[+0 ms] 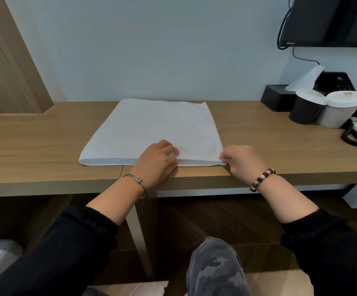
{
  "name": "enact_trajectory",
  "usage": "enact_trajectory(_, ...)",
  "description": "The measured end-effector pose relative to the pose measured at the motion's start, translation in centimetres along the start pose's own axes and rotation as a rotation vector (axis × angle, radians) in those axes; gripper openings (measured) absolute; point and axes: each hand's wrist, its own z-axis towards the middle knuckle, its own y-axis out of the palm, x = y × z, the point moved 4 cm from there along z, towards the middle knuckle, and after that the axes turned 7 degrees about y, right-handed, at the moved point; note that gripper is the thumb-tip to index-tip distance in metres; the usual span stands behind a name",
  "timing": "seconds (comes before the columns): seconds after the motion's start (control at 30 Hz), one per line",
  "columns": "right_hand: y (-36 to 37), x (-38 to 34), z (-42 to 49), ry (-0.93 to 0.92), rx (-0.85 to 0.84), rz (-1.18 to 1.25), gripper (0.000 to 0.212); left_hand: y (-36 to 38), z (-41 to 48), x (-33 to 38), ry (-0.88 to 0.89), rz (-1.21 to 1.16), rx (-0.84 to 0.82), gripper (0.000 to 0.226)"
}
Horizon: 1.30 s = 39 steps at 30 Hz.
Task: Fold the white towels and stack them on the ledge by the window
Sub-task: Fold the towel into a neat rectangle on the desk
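Left grip (pixel 158 158) and right grip (pixel 242 161) pinch the towel (pixel 152 127) by the worktop's (pixel 45 146) front edge; fold evenly, matching corners.

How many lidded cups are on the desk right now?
2: a black cup and a pale cup, side by side at the desk's right end. More may lie beyond the frame.

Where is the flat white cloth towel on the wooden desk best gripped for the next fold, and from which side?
Probably at its near right corner, coming from the front of the wooden desk. The white cloth towel lies flat, so only edges can be pinched; the right hand pinches that corner, the left hand holds the near edge.
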Motion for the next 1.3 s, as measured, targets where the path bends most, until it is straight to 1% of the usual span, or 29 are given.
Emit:
enact_trajectory(0.13, 0.0, 0.2, -0.1, -0.006, 0.009, -0.02, 0.016, 0.2, 0.0, -0.2, -0.005, -0.043, 0.009, 0.011)
enact_trajectory(0.3, 0.0, 0.1, -0.6, -0.013, 0.042, 0.048, 0.016, 0.3, -0.1, -0.2, -0.021, -0.064, 0.013, 0.01)
enact_trajectory(0.47, -0.2, 0.2, -0.2, -0.025, -0.014, 0.032, 0.012, 0.3, -0.2, -0.3, -0.041, -0.06, -0.014, 0.008)
enact_trajectory(0.6, 0.0, -0.5, -0.1, -0.091, -0.024, -0.069, 0.014, 1.6, -1.0, -1.2, -0.175, -0.11, -0.099, 0.025)
enact_trajectory(0.63, 0.2, -0.8, -0.2, -0.107, -0.017, -0.092, 0.016, 1.7, -1.3, -1.4, -0.193, -0.12, -0.11, 0.026)
enact_trajectory(0.7, 0.4, -1.1, -0.3, -0.117, -0.016, -0.136, 0.02, 1.6, -1.7, -1.8, -0.23, -0.131, -0.109, 0.022)
enact_trajectory(0.77, 0.6, -1.4, -0.2, -0.103, -0.025, -0.172, 0.024, 1.4, -2.3, -2.4, -0.317, -0.139, -0.094, 0.018)
enact_trajectory(0.83, 0.5, -1.7, -0.1, -0.084, -0.028, -0.204, 0.024, 1.1, -3.1, -3.1, -0.41, -0.167, -0.084, 0.024)
enact_trajectory(0.87, 0.5, -1.9, -0.1, -0.073, -0.028, -0.218, 0.023, 1.0, -3.3, -3.3, -0.428, -0.163, -0.08, 0.024)
enact_trajectory(0.97, 0.4, -2.5, 0.1, -0.038, -0.008, -0.229, 0.015, -0.2, -3.6, -3.5, -0.402, -0.074, -0.015, 0.02)
enact_trajectory(1.07, 0.5, -2.8, 0.2, 0.003, 0.009, -0.211, 0.012, -1.4, -4.1, -3.0, -0.277, 0.032, 0.05, 0.011)
enact_trajectory(1.13, 0.6, -2.7, 0.2, 0.035, 0.008, -0.191, 0.012, -1.5, -5.0, -2.7, -0.205, 0.079, 0.047, 0.012)
enact_trajectory(1.2, 0.6, -2.7, 0.1, 0.065, 0.024, -0.185, 0.011, -1.5, -6.0, -3.2, -0.205, 0.102, 0.04, 0.012)
enact_trajectory(1.27, 0.7, -2.7, 0.0, 0.099, 0.06, -0.185, 0.013, -1.4, -7.1, -3.8, -0.241, 0.134, 0.03, 0.012)
enact_trajectory(1.3, 0.8, -2.8, 0.0, 0.117, 0.077, -0.184, 0.013, -1.4, -7.7, -4.0, -0.269, 0.151, 0.018, 0.018)
